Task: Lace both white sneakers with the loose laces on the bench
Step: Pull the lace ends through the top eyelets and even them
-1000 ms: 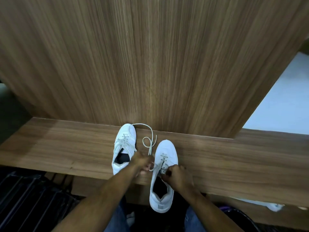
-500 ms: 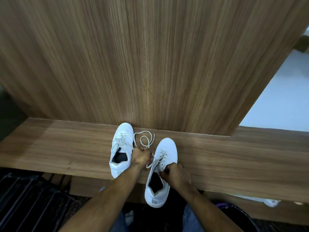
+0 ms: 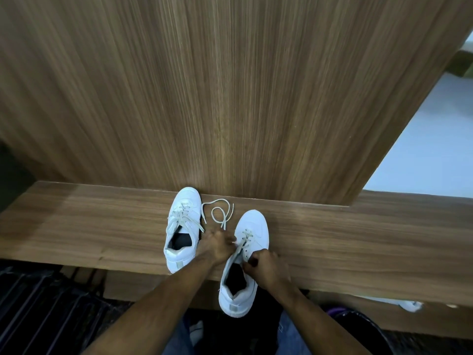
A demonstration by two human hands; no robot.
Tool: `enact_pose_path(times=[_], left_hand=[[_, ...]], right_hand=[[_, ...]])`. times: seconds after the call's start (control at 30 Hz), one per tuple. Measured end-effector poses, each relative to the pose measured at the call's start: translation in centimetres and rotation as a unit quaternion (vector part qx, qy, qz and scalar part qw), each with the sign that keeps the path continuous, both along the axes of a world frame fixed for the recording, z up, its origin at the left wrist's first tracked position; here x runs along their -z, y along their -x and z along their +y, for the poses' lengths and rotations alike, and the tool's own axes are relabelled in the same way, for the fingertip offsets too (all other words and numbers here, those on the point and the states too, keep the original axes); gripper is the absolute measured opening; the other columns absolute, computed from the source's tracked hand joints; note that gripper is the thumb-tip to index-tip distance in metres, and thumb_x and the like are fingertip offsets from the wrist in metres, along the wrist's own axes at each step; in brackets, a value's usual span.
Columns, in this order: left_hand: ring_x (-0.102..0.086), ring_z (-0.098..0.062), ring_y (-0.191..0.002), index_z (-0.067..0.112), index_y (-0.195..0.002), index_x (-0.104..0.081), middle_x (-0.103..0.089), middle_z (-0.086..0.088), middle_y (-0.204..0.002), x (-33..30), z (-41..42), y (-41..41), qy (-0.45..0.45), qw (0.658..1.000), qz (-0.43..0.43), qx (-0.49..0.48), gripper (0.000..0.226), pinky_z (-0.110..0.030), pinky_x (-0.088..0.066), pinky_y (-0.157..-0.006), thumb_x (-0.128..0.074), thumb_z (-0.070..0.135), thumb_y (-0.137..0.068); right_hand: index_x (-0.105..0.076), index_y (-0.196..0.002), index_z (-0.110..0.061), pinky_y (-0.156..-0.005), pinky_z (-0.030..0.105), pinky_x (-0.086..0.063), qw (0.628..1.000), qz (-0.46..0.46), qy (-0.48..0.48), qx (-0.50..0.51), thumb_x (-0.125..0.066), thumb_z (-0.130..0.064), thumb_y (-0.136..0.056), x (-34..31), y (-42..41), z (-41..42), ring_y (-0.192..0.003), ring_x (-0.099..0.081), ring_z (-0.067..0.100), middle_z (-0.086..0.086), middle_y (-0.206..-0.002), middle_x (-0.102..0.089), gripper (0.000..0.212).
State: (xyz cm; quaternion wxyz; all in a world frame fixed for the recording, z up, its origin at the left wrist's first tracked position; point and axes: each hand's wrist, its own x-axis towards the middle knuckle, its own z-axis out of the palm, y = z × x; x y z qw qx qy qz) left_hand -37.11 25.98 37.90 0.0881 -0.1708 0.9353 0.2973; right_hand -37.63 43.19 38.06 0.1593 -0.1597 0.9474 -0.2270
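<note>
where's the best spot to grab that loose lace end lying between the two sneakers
Probably pinch the loose lace at its free tip, near the left sneaker, coming from above. It lies flat in open loops on the bench, so the tip lifts without dragging the coils. The left hand sits closest; the right hand is at the right sneaker.

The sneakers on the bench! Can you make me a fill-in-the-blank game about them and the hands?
1. Both sneakers are the colour ____.
2. The loose lace lies curled on the wooden ____ between the two shoes.
3. The left sneaker has its toe against the back ____.
4. Both the left hand and the right hand work on the ____ sneaker.

Missing words: white; bench; panel; right
</note>
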Motion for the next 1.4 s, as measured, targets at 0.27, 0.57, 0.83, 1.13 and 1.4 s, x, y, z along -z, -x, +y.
enact_pose_path(times=[0.27,0.57,0.83,1.13,1.4], left_hand=[[-0.063,-0.026,-0.089,0.012,-0.073,-0.065,-0.068,-0.012,-0.089,-0.2,0.4,1.4,-0.037,0.997,-0.063,0.001,0.028,-0.033,-0.048,-0.080,-0.053,0.035,-0.081],[-0.054,-0.012,-0.053,0.011,-0.060,-0.058,-0.059,-0.004,-0.060,-6.4,-0.8,3.1,-0.206,0.977,0.059,0.011,0.032,-0.029,-0.048,-0.060,-0.067,0.019,-0.090],[-0.055,0.002,-0.050,-0.003,-0.106,-0.061,-0.057,0.000,-0.061,-13.4,0.4,5.1,-0.238,0.951,0.138,0.141,0.015,-0.012,-0.045,-0.053,-0.059,-0.002,-0.091],[-0.056,0.011,-0.060,0.007,-0.076,-0.073,-0.065,0.000,-0.061,-9.1,-3.9,3.4,-0.065,0.990,0.084,0.091,0.019,-0.017,-0.045,-0.066,-0.066,0.018,-0.090],[-0.058,0.003,-0.059,0.014,-0.076,-0.074,-0.066,0.014,-0.062,-7.1,-6.6,1.7,-0.072,0.995,0.075,0.010,0.015,-0.019,-0.050,-0.070,-0.067,0.020,-0.089]], right_hand=[[-0.056,-0.065,-0.012,-0.060,0.027,-0.043,1.000,0.002,0.005,-0.003,-0.057,-0.048,-0.078,0.2,0.0,0.2,-0.074,-0.064,0.019,0.001,-0.070,-0.065,0.038],[-0.067,-0.081,-0.027,-0.073,0.031,-0.052,0.989,-0.073,0.124,0.027,-0.074,-0.039,-0.076,-1.2,2.1,0.1,-0.074,-0.064,0.011,-0.007,-0.074,-0.066,0.015],[-0.064,-0.081,-0.011,-0.046,0.022,-0.045,0.900,-0.136,0.409,0.068,-0.062,-0.001,-0.088,-8.7,4.6,-2.6,-0.047,-0.056,0.009,0.004,-0.059,-0.060,0.012],[-0.060,-0.082,-0.008,-0.042,0.019,-0.043,0.774,-0.221,0.479,0.351,-0.052,-0.015,-0.095,-4.9,5.7,2.5,-0.037,-0.057,0.011,0.003,-0.051,-0.064,0.016],[-0.056,-0.101,-0.017,-0.047,0.024,-0.046,0.781,-0.208,0.445,0.386,-0.053,-0.002,-0.091,-1.4,4.9,3.7,-0.048,-0.058,0.013,0.009,-0.072,-0.066,0.018]])
